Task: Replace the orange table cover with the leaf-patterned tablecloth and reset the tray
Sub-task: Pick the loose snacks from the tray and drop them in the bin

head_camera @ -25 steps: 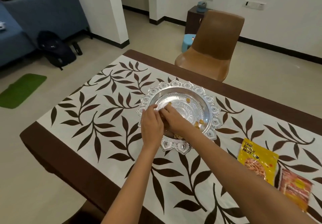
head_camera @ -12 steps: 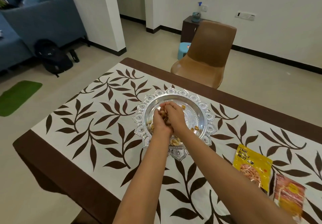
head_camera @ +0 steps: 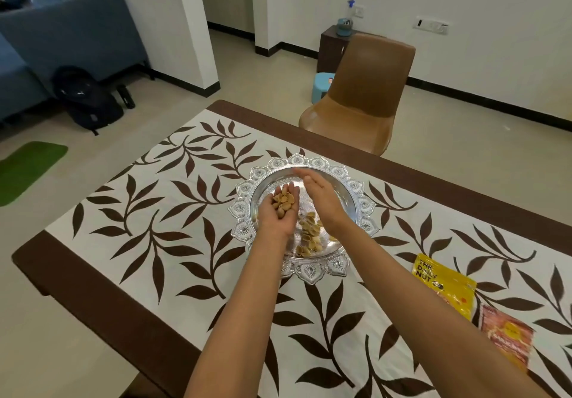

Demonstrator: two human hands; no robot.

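Evidently light and loose, best scooped: pistachio shells (head_camera: 283,201) lie in the left hand (head_camera: 275,221), cupped open; right hand (head_camera: 322,199) straight-fingered above the silver tray (head_camera: 309,161).

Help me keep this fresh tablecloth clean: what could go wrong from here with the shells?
1. The left hand carries loose shells on an open palm above the tray, near its rim; a tilt could scatter some onto the leaf-patterned tablecloth.
2. The right hand hovers close beside it and could knock shells off.
3. The shell pile in the tray lies toward its near edge, so jolting the tray might spill it.
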